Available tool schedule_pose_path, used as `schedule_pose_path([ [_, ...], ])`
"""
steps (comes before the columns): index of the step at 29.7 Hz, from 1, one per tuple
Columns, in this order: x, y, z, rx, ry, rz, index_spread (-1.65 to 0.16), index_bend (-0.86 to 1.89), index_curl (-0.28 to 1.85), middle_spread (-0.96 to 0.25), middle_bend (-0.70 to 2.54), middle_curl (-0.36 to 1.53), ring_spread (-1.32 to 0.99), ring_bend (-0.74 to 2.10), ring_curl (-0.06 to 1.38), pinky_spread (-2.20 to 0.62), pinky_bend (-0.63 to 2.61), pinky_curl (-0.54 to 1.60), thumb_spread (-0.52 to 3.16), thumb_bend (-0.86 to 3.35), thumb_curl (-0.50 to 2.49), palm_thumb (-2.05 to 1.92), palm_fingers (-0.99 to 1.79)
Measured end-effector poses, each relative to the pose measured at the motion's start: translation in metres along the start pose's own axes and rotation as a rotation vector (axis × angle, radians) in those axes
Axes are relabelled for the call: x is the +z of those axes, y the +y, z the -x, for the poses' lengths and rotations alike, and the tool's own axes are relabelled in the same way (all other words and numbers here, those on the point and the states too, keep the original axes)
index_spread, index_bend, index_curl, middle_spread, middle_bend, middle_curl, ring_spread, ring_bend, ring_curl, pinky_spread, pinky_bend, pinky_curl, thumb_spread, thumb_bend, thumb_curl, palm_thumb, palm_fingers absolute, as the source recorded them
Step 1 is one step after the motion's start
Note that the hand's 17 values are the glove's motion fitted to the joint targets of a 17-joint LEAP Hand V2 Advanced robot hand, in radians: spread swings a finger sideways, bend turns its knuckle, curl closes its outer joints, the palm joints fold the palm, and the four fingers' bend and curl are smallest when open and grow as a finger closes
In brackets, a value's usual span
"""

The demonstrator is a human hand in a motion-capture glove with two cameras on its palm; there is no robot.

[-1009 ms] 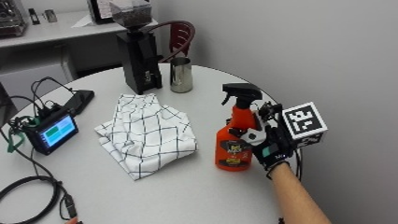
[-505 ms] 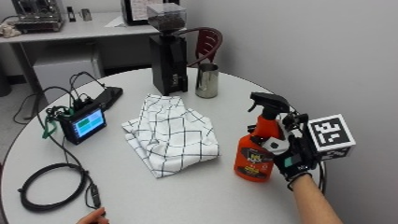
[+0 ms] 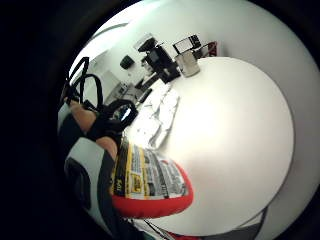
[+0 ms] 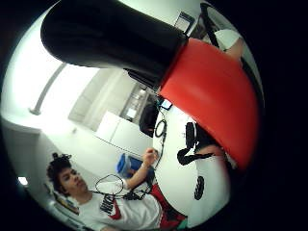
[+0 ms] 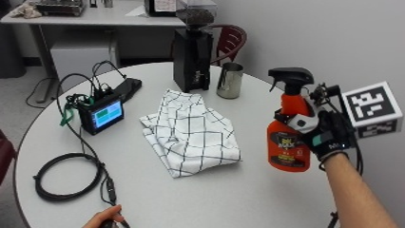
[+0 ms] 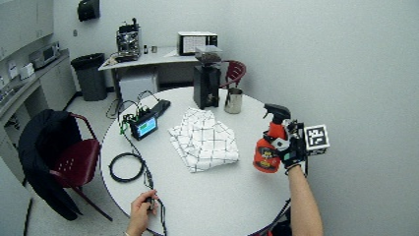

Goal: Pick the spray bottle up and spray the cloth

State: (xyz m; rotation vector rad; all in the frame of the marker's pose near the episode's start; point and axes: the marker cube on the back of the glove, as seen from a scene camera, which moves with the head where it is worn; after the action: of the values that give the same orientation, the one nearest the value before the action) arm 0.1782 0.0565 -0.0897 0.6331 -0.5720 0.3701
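An orange spray bottle [image 5: 290,142] with a black trigger head is held upright at the right side of the round white table [image 5: 253,199]. My gloved right hand [image 5: 329,135] grips it around the neck and body from the right. Its base seems to hang just above the tabletop. The nozzle points left toward the white checked cloth [image 5: 193,133], which lies crumpled at the table's middle. The wide outside view shows the same: bottle [image 6: 267,155], hand [image 6: 291,150], cloth [image 6: 204,140]. The bottle's label [image 3: 150,182] and red shoulder [image 4: 207,91] fill the palm views.
A black coffee grinder [image 5: 193,52] and a steel pitcher [image 5: 231,80] stand behind the cloth. A small screen device [image 5: 101,114] with wires and a coiled black cable [image 5: 63,175] lie at the left. A bare left hand [image 5: 104,219] rests at the front edge.
The outside camera has shifted. The hand kept its grip on the bottle, which stood on the table before and now seems raised a little.
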Motion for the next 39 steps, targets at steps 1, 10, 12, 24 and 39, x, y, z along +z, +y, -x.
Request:
schedule_pose_path([
  [1, -0.002, -0.006, 0.007, -0.01, 0.044, 0.019, -0.26, 0.12, 0.31, -0.11, 0.29, 0.42, -0.12, 0.53, 0.39, -0.04, 0.35, 0.37, 0.67, -0.03, 0.54, 0.98, 1.2],
  [10, 0.009, -0.032, 0.033, -0.009, 0.368, 0.168, -0.24, 0.13, 0.32, -0.1, 0.31, 0.43, -0.12, 0.57, 0.4, -0.07, 0.38, 0.38, 0.58, -0.04, 0.58, 0.95, 1.22],
  [12, 0.022, -0.026, 0.026, 0.001, 0.405, 0.214, -0.23, 0.13, 0.32, -0.09, 0.31, 0.43, -0.12, 0.57, 0.4, -0.07, 0.39, 0.38, 0.57, -0.04, 0.58, 0.95, 1.23],
  [24, 0.013, -0.025, 0.015, 0.02, 0.509, 0.25, -0.22, 0.14, 0.34, -0.09, 0.32, 0.44, -0.12, 0.57, 0.4, -0.08, 0.41, 0.38, 0.52, -0.03, 0.62, 0.95, 1.22],
  [39, 0.001, -0.036, 0.025, 0.009, 0.645, 0.255, -0.21, 0.14, 0.35, -0.09, 0.32, 0.44, -0.12, 0.58, 0.4, -0.09, 0.42, 0.38, 0.49, -0.03, 0.66, 0.95, 1.22],
])
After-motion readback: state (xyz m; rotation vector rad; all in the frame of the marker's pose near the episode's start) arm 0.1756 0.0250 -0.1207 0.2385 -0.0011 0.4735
